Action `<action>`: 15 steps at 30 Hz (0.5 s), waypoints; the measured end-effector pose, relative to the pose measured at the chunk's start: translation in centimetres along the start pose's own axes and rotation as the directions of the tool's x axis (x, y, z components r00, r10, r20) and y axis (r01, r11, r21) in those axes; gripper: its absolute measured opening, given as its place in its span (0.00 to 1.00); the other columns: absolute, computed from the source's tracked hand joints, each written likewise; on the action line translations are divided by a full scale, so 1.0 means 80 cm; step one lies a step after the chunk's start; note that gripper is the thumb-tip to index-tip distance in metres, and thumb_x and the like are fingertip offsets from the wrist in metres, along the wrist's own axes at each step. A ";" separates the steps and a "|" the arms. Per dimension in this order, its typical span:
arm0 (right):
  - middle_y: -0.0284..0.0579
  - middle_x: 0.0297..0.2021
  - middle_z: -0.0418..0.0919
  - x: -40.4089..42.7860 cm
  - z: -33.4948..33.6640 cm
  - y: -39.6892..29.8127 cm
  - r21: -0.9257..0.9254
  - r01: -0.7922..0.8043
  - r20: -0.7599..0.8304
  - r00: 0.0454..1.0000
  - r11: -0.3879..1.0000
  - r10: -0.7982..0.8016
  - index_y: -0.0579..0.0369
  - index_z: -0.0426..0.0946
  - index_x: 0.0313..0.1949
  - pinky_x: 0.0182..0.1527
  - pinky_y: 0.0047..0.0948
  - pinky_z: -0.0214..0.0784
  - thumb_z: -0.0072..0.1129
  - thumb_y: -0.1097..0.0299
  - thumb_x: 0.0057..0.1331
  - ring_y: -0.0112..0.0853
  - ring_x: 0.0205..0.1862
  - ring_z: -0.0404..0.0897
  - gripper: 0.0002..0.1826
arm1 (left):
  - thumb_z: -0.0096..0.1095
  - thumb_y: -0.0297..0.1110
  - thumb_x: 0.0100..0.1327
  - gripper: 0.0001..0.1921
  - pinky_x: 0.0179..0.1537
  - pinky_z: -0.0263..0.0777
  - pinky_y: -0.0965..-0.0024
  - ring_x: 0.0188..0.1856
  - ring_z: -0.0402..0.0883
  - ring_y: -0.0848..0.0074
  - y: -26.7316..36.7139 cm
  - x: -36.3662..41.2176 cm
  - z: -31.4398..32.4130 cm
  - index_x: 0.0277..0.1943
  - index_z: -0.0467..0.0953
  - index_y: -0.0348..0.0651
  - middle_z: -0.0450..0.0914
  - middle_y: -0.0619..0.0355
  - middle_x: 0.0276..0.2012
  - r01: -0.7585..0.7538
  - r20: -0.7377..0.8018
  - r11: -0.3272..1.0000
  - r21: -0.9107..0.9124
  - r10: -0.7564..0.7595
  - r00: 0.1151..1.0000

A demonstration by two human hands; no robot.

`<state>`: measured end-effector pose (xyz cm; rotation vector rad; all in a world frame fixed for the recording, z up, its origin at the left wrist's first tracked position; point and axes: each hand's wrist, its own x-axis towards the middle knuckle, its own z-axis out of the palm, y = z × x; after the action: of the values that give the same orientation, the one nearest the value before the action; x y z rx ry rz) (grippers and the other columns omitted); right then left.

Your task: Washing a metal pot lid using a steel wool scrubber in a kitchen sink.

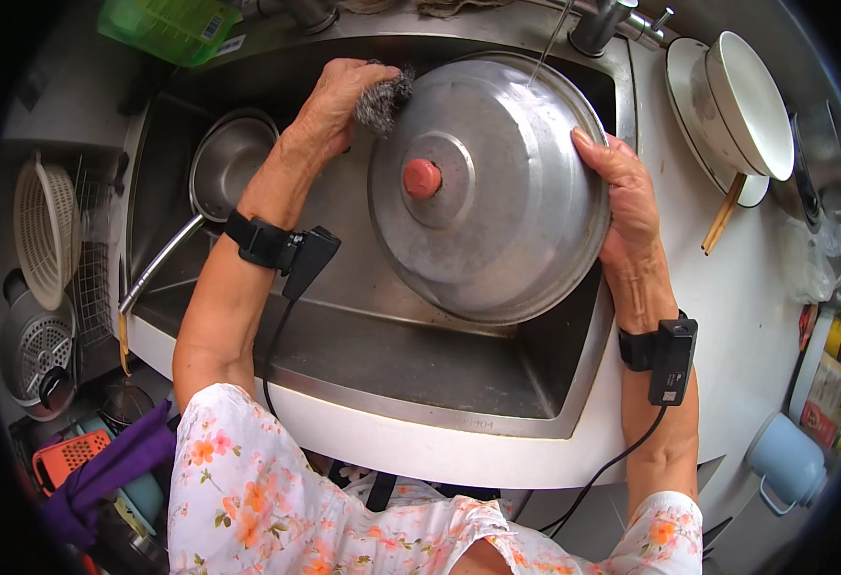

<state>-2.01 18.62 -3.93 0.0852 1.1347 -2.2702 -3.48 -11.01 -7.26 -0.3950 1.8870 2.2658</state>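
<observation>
A large domed metal pot lid with a red knob is held tilted over the stainless steel sink. My right hand grips its right rim, the thumb lying on the outer face. In my left hand is a grey steel wool scourer, at the lid's upper left edge. I cannot tell whether the scourer touches the metal. A thin stream of water falls from above onto the upper part of the lid.
Left in the sink rests a metal ladle or small pan, its handle crossing the rim. Stacked bowls and chopsticks stand on the right counter. A faucet and a green plastic container are at the back. A blue mug stands lower right.
</observation>
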 end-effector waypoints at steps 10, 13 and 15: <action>0.49 0.37 0.81 -0.003 0.001 -0.001 -0.008 -0.015 0.089 0.996 1.000 0.016 0.68 0.73 0.46 0.40 0.27 0.78 0.57 0.67 0.63 0.29 0.33 0.82 0.16 | 0.56 0.37 0.63 0.09 0.45 0.72 0.71 0.38 0.77 0.78 -0.085 0.042 -0.061 0.40 0.78 0.42 0.79 0.62 0.35 -0.455 0.154 0.872 0.180 0.432 0.889; 0.49 0.38 0.81 -0.001 0.000 0.001 -0.003 -0.048 0.129 0.990 0.999 0.048 0.69 0.72 0.47 0.41 0.26 0.77 0.60 0.67 0.62 0.29 0.34 0.82 0.19 | 0.54 0.36 0.63 0.10 0.45 0.72 0.72 0.38 0.76 0.79 -0.072 0.030 -0.055 0.41 0.78 0.42 0.79 0.61 0.36 -0.363 0.163 0.932 -0.018 0.361 0.918; 0.48 0.38 0.81 -0.003 0.005 -0.002 -0.056 -0.063 0.147 0.987 0.996 0.070 0.69 0.72 0.48 0.44 0.27 0.77 0.63 0.70 0.58 0.30 0.35 0.82 0.21 | 0.53 0.34 0.63 0.09 0.45 0.72 0.73 0.38 0.76 0.79 -0.055 0.020 -0.046 0.41 0.78 0.42 0.80 0.61 0.36 0.032 0.208 0.886 -0.463 0.073 0.975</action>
<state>-1.79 18.54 -3.48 -0.0649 1.0942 -2.1491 -3.37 -13.88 -12.53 -0.1674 1.2365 2.6404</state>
